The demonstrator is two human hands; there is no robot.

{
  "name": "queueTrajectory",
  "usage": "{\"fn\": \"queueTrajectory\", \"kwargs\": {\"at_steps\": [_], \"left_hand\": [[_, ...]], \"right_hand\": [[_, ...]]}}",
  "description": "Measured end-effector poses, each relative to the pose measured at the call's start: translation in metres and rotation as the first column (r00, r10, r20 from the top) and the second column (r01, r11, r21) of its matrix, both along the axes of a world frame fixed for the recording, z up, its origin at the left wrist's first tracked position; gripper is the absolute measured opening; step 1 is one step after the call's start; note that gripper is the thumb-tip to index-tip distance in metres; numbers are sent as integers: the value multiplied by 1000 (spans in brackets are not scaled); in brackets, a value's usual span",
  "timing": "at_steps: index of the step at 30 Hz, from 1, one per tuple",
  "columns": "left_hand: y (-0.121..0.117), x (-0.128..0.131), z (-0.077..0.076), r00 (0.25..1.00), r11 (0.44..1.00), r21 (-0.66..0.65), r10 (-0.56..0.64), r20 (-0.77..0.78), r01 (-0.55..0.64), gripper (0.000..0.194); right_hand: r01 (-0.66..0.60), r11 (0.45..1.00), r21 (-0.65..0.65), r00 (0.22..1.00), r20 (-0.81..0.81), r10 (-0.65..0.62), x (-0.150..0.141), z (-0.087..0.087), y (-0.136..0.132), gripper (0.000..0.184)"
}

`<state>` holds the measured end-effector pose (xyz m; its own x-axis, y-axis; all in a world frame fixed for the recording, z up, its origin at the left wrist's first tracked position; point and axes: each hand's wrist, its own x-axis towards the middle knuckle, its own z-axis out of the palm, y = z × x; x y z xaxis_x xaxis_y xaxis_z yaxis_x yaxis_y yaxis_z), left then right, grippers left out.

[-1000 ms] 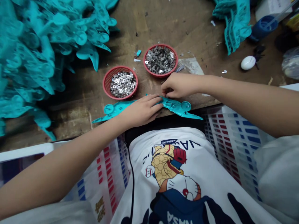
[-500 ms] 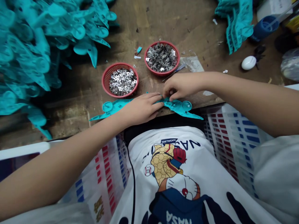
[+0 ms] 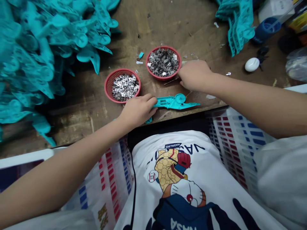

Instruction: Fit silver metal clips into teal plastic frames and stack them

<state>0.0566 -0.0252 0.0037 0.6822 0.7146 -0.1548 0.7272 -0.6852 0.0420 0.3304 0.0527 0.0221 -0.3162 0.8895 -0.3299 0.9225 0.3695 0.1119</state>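
Note:
My left hand (image 3: 140,109) is closed on a turquoise plastic part (image 3: 176,101) near the table's front edge. The part's round boss and pointed end stick out to the right, and a small turquoise end shows below my fingers. Its middle is hidden under the hand. My right hand (image 3: 195,75) is curled down on the tabletop beside the right red basket. From under its fingertips a slim metal tool (image 3: 170,81) points left; the hand covers the tool's handle.
Small metal clips fill the left red basket (image 3: 107,83) and the right red basket (image 3: 163,77). Turquoise parts are heaped (image 3: 48,48) on the left and stacked (image 3: 236,25) at back right. A blue cup (image 3: 266,30) and a white egg-shaped object (image 3: 251,65) are at right.
My right hand has left the turquoise part and moved up and right onto the slim tool. My left hand has shifted left, and the part's position and angle have changed.

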Motion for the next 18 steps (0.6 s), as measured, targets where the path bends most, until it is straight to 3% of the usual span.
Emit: {"fn": "queueTrajectory", "kwargs": {"at_steps": [3,9,14,18], "left_hand": [[0,0,3,999,999,11,32,-12,-32,31],[0,-3,4,996,996,19,-83,-28,84,40],[0,-2,3,996,997,24,-73,-59,75,39],[0,0,4,998,999,24,-35,-58,37,34]], "right_hand": [[28,1000,-11,1000,3,-28,2,-4,1,28],[101,993,57,995,-25,-99,12,-6,10,40],[106,993,47,990,-100,-101,20,-17,21,42],[25,998,49,993,-119,-19,26,-22,23,44]]}}
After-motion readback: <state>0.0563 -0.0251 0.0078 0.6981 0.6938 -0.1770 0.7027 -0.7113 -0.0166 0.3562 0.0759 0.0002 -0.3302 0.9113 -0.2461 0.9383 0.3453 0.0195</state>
